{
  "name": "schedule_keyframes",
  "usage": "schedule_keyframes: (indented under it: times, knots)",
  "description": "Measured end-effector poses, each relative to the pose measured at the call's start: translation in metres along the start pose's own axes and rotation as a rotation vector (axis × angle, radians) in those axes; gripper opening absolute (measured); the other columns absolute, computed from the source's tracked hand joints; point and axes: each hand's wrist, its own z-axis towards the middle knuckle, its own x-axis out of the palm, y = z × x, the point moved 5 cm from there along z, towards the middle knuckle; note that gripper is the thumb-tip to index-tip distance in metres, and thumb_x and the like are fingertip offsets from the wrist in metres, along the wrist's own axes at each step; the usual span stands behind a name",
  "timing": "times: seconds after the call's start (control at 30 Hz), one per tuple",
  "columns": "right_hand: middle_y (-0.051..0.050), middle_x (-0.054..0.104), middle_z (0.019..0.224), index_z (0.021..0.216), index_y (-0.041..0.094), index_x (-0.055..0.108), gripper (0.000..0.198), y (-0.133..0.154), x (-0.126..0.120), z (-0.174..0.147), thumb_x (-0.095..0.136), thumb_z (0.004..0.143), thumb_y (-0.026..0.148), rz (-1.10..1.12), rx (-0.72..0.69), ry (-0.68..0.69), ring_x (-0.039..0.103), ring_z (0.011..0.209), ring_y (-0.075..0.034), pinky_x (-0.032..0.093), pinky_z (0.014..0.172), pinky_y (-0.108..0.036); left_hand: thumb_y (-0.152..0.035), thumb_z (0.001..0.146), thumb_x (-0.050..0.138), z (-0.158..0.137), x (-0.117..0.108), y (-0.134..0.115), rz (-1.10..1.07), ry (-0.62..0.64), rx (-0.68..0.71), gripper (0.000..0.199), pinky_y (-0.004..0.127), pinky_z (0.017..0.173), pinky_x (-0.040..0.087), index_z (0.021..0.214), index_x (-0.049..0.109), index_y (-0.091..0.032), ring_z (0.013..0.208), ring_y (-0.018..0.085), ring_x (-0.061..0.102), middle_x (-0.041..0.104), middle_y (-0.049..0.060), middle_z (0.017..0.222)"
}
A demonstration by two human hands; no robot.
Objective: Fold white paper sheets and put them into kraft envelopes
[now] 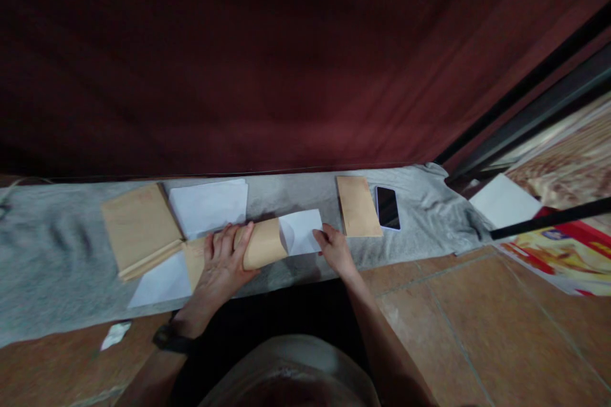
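A brown paper envelope (264,243) lies in front of me with its mouth bulging open toward the right. My left hand (225,262) grips it near its left part, fingers over the top and thumb along the near side. From the mouth sticks a white sheet of paper (300,232), partly inside the envelope. My right hand (335,248) is closed in a pinch on the sheet's right end. Just right of that hand lies a flat brown envelope (359,206). How far the sheet reaches inside is hidden.
A grey cloth (291,194) runs under everything. On the left are a stack of brown envelopes (140,226), white sheets (210,203) behind and another white sheet (165,283) in front. A phone (388,208) lies at right. Beyond hangs a dark red curtain (286,76); a colourful box (558,254) is far right.
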Motion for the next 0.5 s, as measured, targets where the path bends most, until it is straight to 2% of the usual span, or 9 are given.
schedule_keyframes:
  times: [0.2, 0.3, 0.37, 0.43, 0.5]
  knots:
    - [-0.002, 0.064, 0.073, 0.073, 0.021, 0.066, 0.032, 0.01, 0.013, -0.005, 0.051, 0.097, 0.036, -0.044, -0.06, -0.076, 0.061, 0.068, -0.016, 0.048, 0.064, -0.027, -0.042, 0.07, 0.078, 0.008, 0.004, -0.013, -0.027, 0.019, 0.03, 0.107, 0.065, 0.119, 0.017, 0.158, 0.024, -0.014, 0.143, 0.045, 0.036, 0.043, 0.026, 0.149]
    - [-0.006, 0.067, 0.089, 0.072, 0.021, 0.069, 0.031, 0.015, 0.023, -0.009, 0.055, 0.096, 0.033, -0.063, -0.13, -0.1, 0.064, 0.086, -0.019, 0.052, 0.081, -0.03, -0.042, 0.069, 0.08, 0.01, 0.005, -0.021, -0.052, 0.025, 0.041, 0.11, 0.064, 0.12, 0.017, 0.159, 0.023, -0.013, 0.144, 0.044, 0.035, 0.041, 0.026, 0.15]
    - [-0.007, 0.068, 0.1, 0.075, 0.022, 0.072, 0.027, 0.018, 0.033, -0.011, 0.057, 0.096, 0.031, -0.06, -0.164, -0.102, 0.064, 0.101, -0.02, 0.051, 0.094, -0.033, -0.041, 0.068, 0.08, 0.012, 0.006, -0.026, -0.063, 0.027, 0.05, 0.111, 0.063, 0.12, 0.017, 0.159, 0.023, -0.013, 0.145, 0.044, 0.034, 0.04, 0.026, 0.151]
    - [-0.008, 0.069, 0.108, 0.078, 0.022, 0.073, 0.025, 0.016, 0.041, -0.011, 0.056, 0.096, 0.028, -0.058, -0.142, -0.104, 0.062, 0.11, -0.021, 0.048, 0.101, -0.034, -0.041, 0.069, 0.079, 0.014, 0.006, -0.03, -0.068, 0.022, 0.059, 0.109, 0.063, 0.121, 0.017, 0.159, 0.023, -0.013, 0.145, 0.044, 0.033, 0.041, 0.026, 0.151]
    - [-0.008, 0.069, 0.11, 0.08, 0.022, 0.074, 0.025, 0.012, 0.047, -0.009, 0.055, 0.096, 0.027, -0.044, -0.09, -0.083, 0.062, 0.11, -0.021, 0.047, 0.102, -0.033, -0.041, 0.07, 0.077, 0.015, 0.005, -0.032, -0.071, 0.016, 0.06, 0.107, 0.064, 0.12, 0.017, 0.158, 0.024, -0.013, 0.145, 0.044, 0.034, 0.042, 0.026, 0.15]
